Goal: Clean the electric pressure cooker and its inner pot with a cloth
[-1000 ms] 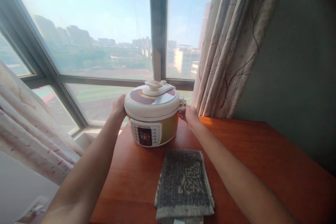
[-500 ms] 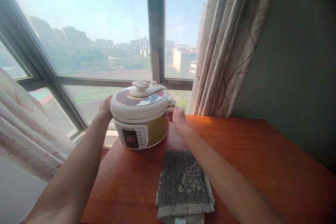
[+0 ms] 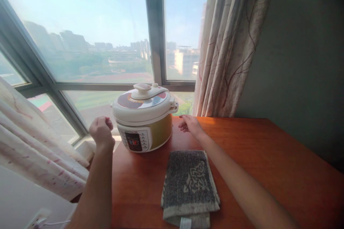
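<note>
A white and green electric pressure cooker [image 3: 161,130] stands upright on the wooden table, its lid on and its control panel facing me. Just left of it, and apart from it, is my left hand [image 3: 101,130], its fingers curled in and nothing showing in them. My right hand [image 3: 190,126] hovers to the cooker's right, below the side handle and not touching it. Its index finger reaches forward while the others bend loosely, with nothing held. In front of the cooker lies a folded grey towel [image 3: 188,180] with a pale pattern.
The wooden table [image 3: 255,161] runs to the right toward a dark wall. Behind the cooker is a large window with a grey frame [image 3: 156,32]. Patterned curtains hang at right [image 3: 223,50] and left [image 3: 34,150]. A socket with a white plug [image 3: 40,220] is at lower left.
Both hands have let go of the cooker's sides. My left hand has moved down and left, and my right hand slightly right and down. The cooker stays in place.
</note>
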`<act>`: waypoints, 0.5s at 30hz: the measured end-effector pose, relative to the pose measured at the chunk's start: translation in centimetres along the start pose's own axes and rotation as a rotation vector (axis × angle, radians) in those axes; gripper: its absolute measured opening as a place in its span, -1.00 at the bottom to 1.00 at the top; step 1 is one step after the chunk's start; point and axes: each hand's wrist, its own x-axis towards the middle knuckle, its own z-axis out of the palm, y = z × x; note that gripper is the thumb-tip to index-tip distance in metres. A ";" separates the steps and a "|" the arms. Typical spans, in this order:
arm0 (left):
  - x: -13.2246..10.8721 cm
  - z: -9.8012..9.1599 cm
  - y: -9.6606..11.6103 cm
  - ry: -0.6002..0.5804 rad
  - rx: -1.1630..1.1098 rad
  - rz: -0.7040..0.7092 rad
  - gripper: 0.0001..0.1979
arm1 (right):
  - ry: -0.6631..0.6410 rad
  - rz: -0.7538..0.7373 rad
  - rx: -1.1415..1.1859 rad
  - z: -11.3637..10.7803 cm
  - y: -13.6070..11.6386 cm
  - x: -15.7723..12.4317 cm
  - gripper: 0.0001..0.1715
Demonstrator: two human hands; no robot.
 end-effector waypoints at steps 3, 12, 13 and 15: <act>-6.4 -1.6 -0.9 0.012 -0.082 0.120 -0.80 | 0.022 -0.020 -0.159 -1.9 3.2 -1.4 -0.72; -18.1 2.6 -3.1 -1.252 0.374 0.556 -0.80 | 0.139 -0.146 -0.585 -4.8 9.7 -5.9 -0.75; -18.3 3.4 -3.7 -1.286 0.433 0.595 -0.81 | 0.140 -0.153 -0.607 -4.9 10.1 -6.1 -0.74; -18.6 4.7 -4.9 -1.313 0.547 0.643 -0.83 | 0.128 -0.174 -0.637 -5.0 10.8 -6.2 -0.72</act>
